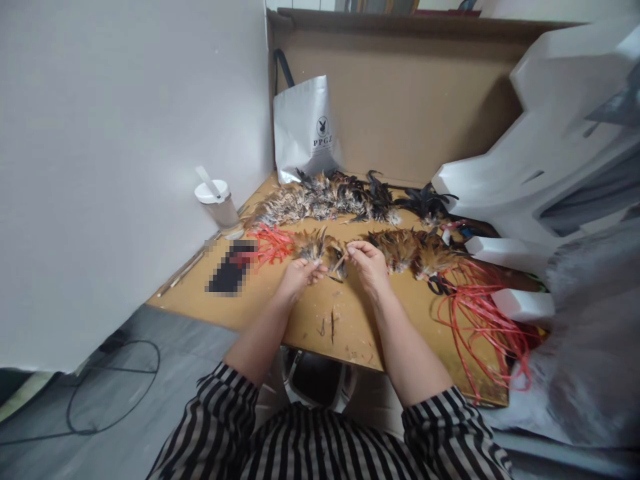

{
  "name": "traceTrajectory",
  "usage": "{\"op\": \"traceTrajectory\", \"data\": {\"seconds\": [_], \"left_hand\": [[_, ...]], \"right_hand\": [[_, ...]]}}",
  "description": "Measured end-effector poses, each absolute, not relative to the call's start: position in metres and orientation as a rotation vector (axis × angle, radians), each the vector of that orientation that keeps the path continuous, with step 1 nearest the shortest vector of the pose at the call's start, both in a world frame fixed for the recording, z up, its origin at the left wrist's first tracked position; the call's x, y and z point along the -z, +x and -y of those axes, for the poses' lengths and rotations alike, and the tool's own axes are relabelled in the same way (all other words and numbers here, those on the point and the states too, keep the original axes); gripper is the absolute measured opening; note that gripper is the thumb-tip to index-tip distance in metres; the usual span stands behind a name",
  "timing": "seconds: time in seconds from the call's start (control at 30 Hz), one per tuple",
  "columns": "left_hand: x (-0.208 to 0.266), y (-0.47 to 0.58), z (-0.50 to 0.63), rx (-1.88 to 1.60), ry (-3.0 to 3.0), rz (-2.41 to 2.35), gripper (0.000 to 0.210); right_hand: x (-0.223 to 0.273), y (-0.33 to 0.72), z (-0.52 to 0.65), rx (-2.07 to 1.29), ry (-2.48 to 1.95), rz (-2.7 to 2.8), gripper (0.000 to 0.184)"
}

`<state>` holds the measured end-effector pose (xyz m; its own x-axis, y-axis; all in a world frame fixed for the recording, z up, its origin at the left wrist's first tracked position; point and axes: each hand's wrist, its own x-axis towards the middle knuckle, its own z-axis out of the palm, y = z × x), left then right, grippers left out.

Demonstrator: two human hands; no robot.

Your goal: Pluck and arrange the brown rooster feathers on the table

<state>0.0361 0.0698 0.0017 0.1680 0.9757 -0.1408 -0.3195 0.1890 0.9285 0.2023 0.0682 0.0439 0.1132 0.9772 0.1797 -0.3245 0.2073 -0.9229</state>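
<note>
likely small craft workshop: feather bundles [310,200] lined near back edge of desk [306,328], red strips [480,313] heaped toward right front corner, dark scraps [333,327] near front edge.

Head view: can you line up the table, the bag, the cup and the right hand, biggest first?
1. Table
2. Bag
3. Cup and right hand: they look too alike to rank.

A smooth pale grey panel [125,167] rises on the left, beside a yellow-brown tabletop [353,300]; a brown upright board [410,100] stands along its far side, shadowed towards the right, and grey flooring [195,380] shows at lower left under soft light
</note>
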Motion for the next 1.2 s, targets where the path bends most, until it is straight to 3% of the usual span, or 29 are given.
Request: {"op": "traceTrajectory", "data": {"seconds": [0.3, 0.67, 1.2], "left_hand": [[-0.002, 0.036, -0.070, -1.157, 0.900, -0.944, 0.029], [-0.002, 0.035, -0.069, -1.106, 0.952, -0.898, 0.031], [-0.003, 0.038, -0.067, -0.992, 1.094, -0.958, 0.035]], "right_hand": [[-0.034, 0.198, -0.069, -1.241, -0.905, 1.167, 0.018], [-0.032, 0.198, -0.062, -0.134, -1.042, 2.070, 0.019], [-0.034, 0.199, -0.062, 0.062, -1.035, 2.227, 0.024]]}}
